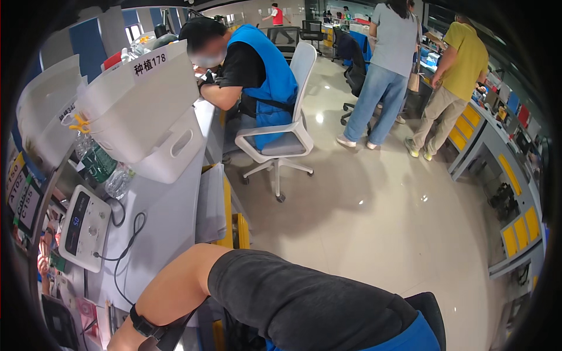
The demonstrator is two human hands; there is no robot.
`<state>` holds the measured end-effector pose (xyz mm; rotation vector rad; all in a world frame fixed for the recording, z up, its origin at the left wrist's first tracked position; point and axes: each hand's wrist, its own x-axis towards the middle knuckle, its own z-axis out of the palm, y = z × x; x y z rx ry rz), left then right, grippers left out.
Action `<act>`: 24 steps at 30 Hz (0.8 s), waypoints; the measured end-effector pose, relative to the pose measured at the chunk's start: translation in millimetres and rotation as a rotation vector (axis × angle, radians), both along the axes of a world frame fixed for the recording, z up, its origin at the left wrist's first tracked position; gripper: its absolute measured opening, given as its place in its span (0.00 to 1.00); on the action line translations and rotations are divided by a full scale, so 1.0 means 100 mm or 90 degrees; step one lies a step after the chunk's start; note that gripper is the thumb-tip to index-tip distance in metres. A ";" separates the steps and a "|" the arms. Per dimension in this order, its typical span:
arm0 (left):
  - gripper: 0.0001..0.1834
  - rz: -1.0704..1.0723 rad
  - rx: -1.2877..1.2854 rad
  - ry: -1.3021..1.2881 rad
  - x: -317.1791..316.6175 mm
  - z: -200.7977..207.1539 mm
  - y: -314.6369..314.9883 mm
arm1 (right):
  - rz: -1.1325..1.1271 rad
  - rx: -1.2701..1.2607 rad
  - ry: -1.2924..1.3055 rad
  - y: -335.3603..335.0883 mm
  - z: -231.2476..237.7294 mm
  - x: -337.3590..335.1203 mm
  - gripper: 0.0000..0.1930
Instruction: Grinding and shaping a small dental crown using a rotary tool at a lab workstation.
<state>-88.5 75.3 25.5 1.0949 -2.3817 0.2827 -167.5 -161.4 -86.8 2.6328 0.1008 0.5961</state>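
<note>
My right arm, in a dark short sleeve, reaches from the lower right across to the bench. A black band [146, 324] wraps its wrist, and the hand beyond it is cut off by the lower edge. My left hand is out of the picture. On the grey bench [161, 216], nearest to this arm, stands a white control unit [86, 229] with a lit display and a knob. A black cable [122, 256] runs from the unit down toward my wrist. What my hands hold or touch cannot be seen.
Stacked white plastic bins [140, 111] stand at the bench's far end, with clear plastic bottles [96, 158] beside them. Beyond, a person in a blue vest [266, 64] leans over the bench by a white swivel chair [281, 137]. Two people stand near the drawer benches [515, 234] at right.
</note>
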 end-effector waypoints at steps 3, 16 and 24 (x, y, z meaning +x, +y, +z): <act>0.08 -0.005 0.042 0.018 -0.12 -0.02 -0.09 | -0.036 0.284 -0.113 0.29 0.08 -0.26 0.17; 0.09 -0.021 0.107 0.057 -0.29 -0.04 -0.33 | 0.102 0.011 -0.503 1.34 0.96 -1.23 0.18; 0.10 -0.033 0.130 0.065 -0.36 -0.01 -0.42 | -0.142 0.554 -0.233 1.01 0.50 -0.70 0.19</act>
